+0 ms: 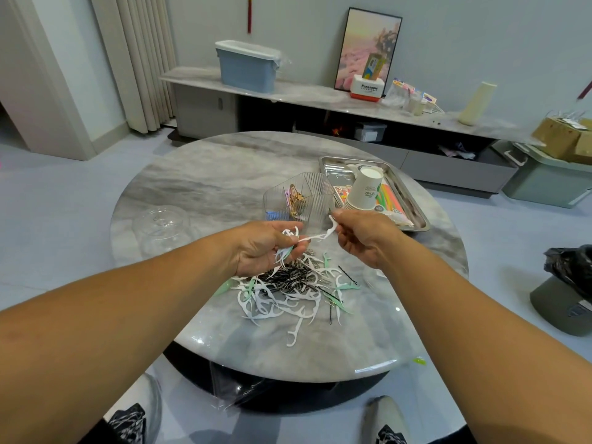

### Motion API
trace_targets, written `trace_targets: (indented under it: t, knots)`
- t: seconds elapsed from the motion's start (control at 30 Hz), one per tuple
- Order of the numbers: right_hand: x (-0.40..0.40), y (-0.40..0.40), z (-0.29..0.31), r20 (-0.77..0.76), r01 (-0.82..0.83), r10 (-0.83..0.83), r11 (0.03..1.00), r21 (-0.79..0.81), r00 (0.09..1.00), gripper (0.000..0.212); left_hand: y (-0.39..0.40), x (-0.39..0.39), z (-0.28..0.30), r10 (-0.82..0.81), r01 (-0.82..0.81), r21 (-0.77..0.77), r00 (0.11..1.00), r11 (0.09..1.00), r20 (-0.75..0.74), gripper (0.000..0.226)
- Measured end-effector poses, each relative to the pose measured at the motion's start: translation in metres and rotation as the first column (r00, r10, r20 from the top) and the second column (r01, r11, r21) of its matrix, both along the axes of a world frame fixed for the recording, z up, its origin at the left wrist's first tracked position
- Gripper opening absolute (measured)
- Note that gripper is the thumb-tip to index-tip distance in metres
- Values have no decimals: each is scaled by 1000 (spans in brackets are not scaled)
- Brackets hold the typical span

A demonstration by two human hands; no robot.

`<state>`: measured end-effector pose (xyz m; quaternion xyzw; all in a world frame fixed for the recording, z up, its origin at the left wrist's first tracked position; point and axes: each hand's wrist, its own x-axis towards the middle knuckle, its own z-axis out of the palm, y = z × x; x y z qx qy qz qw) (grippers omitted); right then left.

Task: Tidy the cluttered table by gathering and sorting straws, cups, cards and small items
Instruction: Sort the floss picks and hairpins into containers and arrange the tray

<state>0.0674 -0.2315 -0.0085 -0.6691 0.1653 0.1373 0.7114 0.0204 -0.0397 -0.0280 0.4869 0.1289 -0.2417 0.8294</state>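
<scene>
The step in hand appears to be sorting floss picks out of the mixed pile (288, 290) of picks, hairpins and clips on the table (192, 174). The left hand (266, 245) is curled round a small bunch of white and green picks (286, 243), held just above the pile. The right hand (362, 235) pinches one white pick (330, 229) at its head, with the tail reaching toward the left hand's bunch. To do this well, feed each pick tail-first into the bunch so all heads face one way, and lift picks clear of the black hairpins (347, 274), which look likely to snag. Keep the left grip firm enough that the bunch does not fan out. The clear ribbed cup (307, 200) behind the hands holds hair clips and a blue comb-like item; exact count cannot be told. The steel tray (333, 163) to the right holds stacked paper cups (363, 190) lying tilted, coloured straws (389, 195) and what look like cards. A clear lid (161, 221) lies well to the left
</scene>
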Motion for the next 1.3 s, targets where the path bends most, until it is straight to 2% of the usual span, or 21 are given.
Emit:
trace_targets:
  t: [0.23,0.37,0.47,0.53,0.6,0.67,0.77,0.83,0.93,1.1,1.17,1.3]
  knots:
    - [-4,10,-1,66,-129,131,991,-41,989,12,-6,-3,1,-94,94,-5,995,996,18,37]
    - [-2,8,1,206,8,0,999,-38,979,8,-6,-1,-4,-81,81,30,997,996,11,28]
    - [3,0,5,242,100,-114,992,70,963,9,-3,3,-8,-23,22,41,1000,999,2,22]
    - [2,-5,6,163,26,-43,994,105,986,14,0,6,-7,9,-8,7,1000,1000,-8,20]
    - [-3,-7,5,83,-140,130,983,122,988,15,2,8,-3,4,-6,-56,999,998,-31,19]
    - [-8,-3,4,86,-258,247,954,154,965,16,1,8,2,-49,45,-113,998,993,-39,19]
    - [-11,7,7,148,-344,319,919,192,936,22,-5,5,8,-154,146,-157,987,977,-40,18]
    - [-13,12,10,162,-398,376,907,139,912,22,-7,4,9,-187,175,-156,980,972,-69,22]
    - [-17,14,10,139,-443,431,893,79,892,19,-6,4,7,-203,192,-106,972,976,-116,28]
    - [-19,18,10,112,-485,475,869,96,873,17,-5,5,6,-206,200,-53,966,978,-154,38]
    - [-19,20,10,122,-477,466,875,82,876,16,-5,5,6,-215,212,-34,964,977,-158,38]
    - [-13,19,11,214,-313,290,947,79,933,21,-6,6,6,-146,147,-11,970,989,-193,26]
